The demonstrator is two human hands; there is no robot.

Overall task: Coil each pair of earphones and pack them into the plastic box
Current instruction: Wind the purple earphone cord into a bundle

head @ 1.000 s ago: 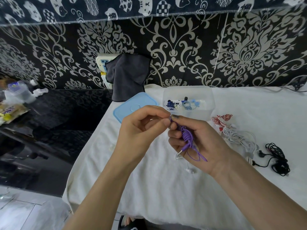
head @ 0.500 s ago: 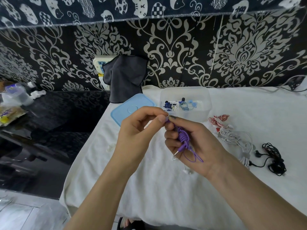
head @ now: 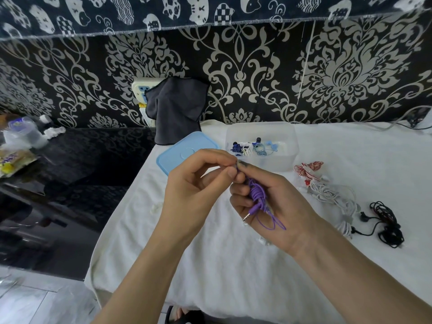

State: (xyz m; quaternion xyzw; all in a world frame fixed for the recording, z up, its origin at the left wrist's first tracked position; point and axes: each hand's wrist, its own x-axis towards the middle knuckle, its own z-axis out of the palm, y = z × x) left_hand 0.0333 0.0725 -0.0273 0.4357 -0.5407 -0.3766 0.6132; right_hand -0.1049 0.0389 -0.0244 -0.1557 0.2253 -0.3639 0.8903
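Fingers (head: pixel 236 190) of the right hand (head: pixel 273 206) are curled round the purple earphones (head: pixel 256 195), a bundle already wound into tight turns, with its plug and a loose loop of cord hanging out below the palm; the left hand (head: pixel 198 183) pinches the bundle's top end between thumb and forefinger. Over the last second both hands have barely shifted and the coil looks the same, so the winding seems done and the left hand is probably tucking in or fixing the last end. Both hands hover above the white-covered tabletop (head: pixel 210 265), towards its left half. The plastic box (head: pixel 261 132) stands open at the back edge with blue and white pairs inside, its blue lid (head: pixel 177 155) just to its left. Red-and-white earphones (head: pixel 308 169), white earphones (head: pixel 332 195) and black earphones (head: pixel 385 223) lie uncoiled towards the right edge, so several pairs remain.
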